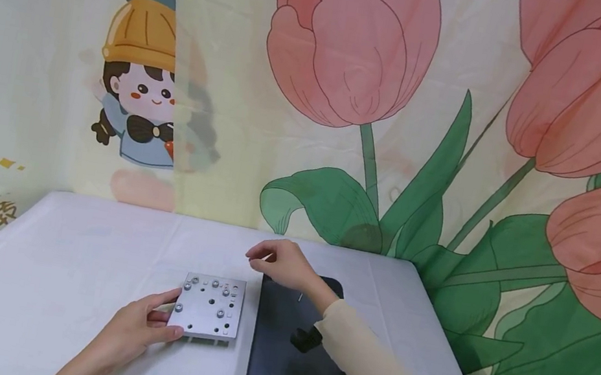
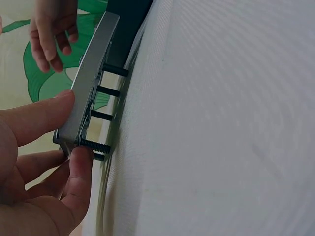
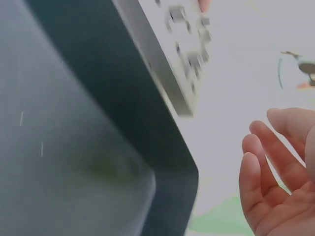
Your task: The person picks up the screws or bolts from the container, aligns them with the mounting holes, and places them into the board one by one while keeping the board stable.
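Note:
My left hand [image 1: 137,322] grips the near left edge of a square silver metal plate [image 1: 200,314], thumb on the edge and fingers beneath. Socket-head screws [image 1: 220,314] sit in several of its holes; in the left wrist view their dark threaded ends [image 2: 101,146] stick out of the underside. The plate is tilted, close above the white cloth. Over the far end of a dark grey tray [image 1: 272,366], my right hand [image 1: 285,265] hangs in the air. Its fingers [image 3: 251,172] are loosely bent and apart in the right wrist view, with nothing seen between them.
Two thin silver pins [image 3: 42,149] lie in the tray, right of the plate. A black device [image 1: 306,339] hangs under the right sleeve [image 1: 367,362]. Behind the white-covered table [image 1: 88,259] stands a curtain [image 1: 236,72] printed with tulips.

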`<action>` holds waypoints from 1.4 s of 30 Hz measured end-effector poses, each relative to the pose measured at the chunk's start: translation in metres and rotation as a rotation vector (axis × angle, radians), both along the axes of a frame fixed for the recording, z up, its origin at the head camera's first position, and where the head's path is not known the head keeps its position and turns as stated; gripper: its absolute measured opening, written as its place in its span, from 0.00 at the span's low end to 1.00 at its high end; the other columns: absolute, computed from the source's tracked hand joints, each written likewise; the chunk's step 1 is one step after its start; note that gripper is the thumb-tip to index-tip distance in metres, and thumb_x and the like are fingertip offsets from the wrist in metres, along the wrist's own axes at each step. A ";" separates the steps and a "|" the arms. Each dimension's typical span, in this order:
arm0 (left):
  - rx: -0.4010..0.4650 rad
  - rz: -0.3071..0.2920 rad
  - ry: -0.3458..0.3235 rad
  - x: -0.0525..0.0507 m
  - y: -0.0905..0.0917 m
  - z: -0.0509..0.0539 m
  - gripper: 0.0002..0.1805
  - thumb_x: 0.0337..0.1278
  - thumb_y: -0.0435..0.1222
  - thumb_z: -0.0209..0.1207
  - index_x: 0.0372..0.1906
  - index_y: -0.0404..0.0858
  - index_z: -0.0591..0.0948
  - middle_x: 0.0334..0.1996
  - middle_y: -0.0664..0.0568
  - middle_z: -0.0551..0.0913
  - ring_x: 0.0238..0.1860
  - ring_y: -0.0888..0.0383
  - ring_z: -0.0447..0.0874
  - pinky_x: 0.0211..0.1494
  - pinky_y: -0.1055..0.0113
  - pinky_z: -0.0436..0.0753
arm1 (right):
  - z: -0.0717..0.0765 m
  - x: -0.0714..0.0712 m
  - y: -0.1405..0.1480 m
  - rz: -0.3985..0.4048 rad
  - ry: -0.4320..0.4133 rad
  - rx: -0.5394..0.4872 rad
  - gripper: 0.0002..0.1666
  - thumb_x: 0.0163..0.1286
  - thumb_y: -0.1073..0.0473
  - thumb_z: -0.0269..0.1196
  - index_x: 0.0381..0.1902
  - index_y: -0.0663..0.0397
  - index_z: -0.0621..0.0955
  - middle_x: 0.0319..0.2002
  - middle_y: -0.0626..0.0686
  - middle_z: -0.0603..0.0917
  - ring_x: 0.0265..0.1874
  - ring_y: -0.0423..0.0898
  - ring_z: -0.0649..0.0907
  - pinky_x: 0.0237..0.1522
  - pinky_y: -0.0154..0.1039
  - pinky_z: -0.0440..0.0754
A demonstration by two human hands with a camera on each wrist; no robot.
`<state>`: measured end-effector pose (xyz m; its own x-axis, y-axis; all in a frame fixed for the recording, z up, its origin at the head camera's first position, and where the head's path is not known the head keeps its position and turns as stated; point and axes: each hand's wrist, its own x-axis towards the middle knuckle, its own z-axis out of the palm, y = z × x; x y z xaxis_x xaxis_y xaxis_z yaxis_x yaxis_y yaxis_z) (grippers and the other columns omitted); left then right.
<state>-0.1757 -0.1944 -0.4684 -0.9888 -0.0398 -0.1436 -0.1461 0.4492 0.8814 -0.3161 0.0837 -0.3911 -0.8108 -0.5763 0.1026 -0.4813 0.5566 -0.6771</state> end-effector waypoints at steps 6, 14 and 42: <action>-0.021 0.005 -0.015 -0.001 0.000 0.000 0.51 0.48 0.42 0.82 0.80 0.43 0.71 0.60 0.45 0.86 0.51 0.55 0.86 0.42 0.62 0.81 | 0.009 -0.007 0.048 -0.025 0.060 0.060 0.11 0.74 0.61 0.70 0.52 0.48 0.90 0.48 0.47 0.90 0.43 0.48 0.87 0.46 0.38 0.85; -0.032 0.008 -0.031 -0.002 0.000 0.001 0.53 0.47 0.44 0.83 0.80 0.42 0.71 0.58 0.45 0.86 0.50 0.55 0.85 0.43 0.61 0.81 | 0.003 -0.013 0.093 -0.016 0.086 0.185 0.13 0.74 0.64 0.68 0.54 0.56 0.89 0.50 0.54 0.91 0.48 0.53 0.90 0.49 0.43 0.87; -0.024 -0.003 -0.017 0.000 -0.002 -0.001 0.51 0.49 0.44 0.82 0.80 0.43 0.71 0.60 0.46 0.85 0.53 0.55 0.85 0.45 0.64 0.82 | -0.035 -0.009 0.100 -0.042 0.061 0.333 0.15 0.66 0.72 0.72 0.51 0.60 0.90 0.46 0.55 0.91 0.47 0.53 0.88 0.49 0.48 0.85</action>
